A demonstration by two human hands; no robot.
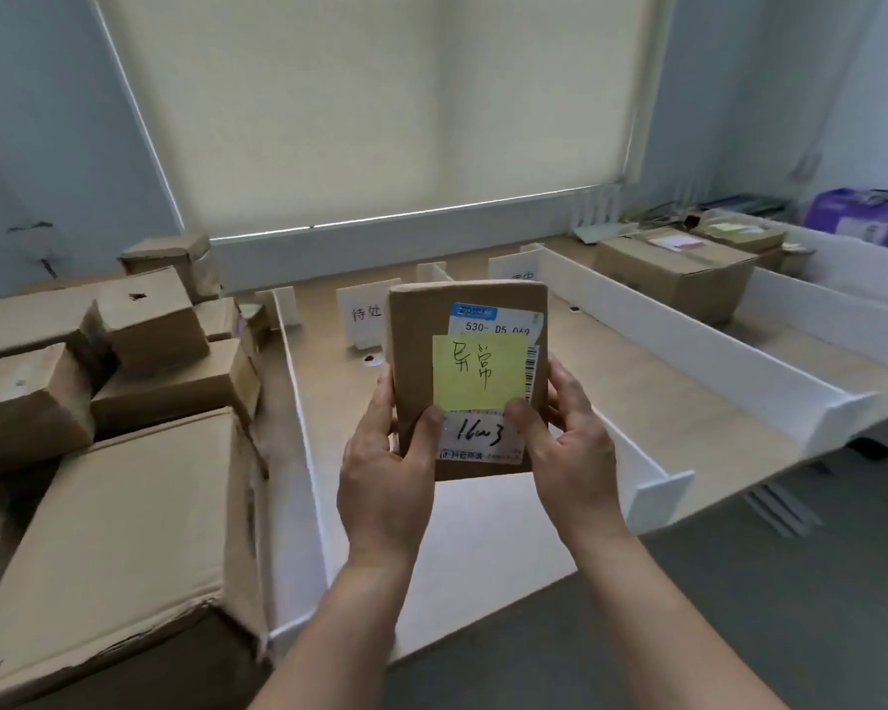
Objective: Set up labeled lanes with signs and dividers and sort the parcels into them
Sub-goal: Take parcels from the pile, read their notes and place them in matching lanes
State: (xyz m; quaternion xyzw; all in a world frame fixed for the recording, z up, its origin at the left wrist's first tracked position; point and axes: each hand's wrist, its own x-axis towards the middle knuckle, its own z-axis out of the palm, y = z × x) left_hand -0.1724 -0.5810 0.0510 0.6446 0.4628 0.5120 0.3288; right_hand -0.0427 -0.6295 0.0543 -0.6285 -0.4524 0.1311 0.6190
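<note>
- Parcel [421, 351]: a small flat brown carton held upright above the bench [636, 397], over the lane between two white dividers; it does not touch the bench.
- Left hand [385, 484]: its fingers [383, 397] wrap the parcel's left edge, and its thumb presses the front face just below the sticky note.
- Right hand [575, 453]: its fingers [565, 386] curl round the parcel's right edge, and its thumb lies on the note's lower right corner. Both hands therefore grasp the parcel.
- Sticky note [478, 371]: yellow-green, handwritten, stuck on the front face between the two thumbs, partly covering a white shipping label [493, 322].
- Lane sign [362, 312]: a white card standing beyond the fingertips, partly hidden by the parcel; a second sign [513, 269] stands further back to the right.
- Dividers: one white divider [298, 427] runs to the left of the left hand, another [652, 484] just right of the right hand, and a third [688, 351] further right.
- Stacked cartons [124, 402]: heaped left of the left divider.
- Sorted box [672, 274]: resting in a lane well to the right of the right hand, a pink note on top.
</note>
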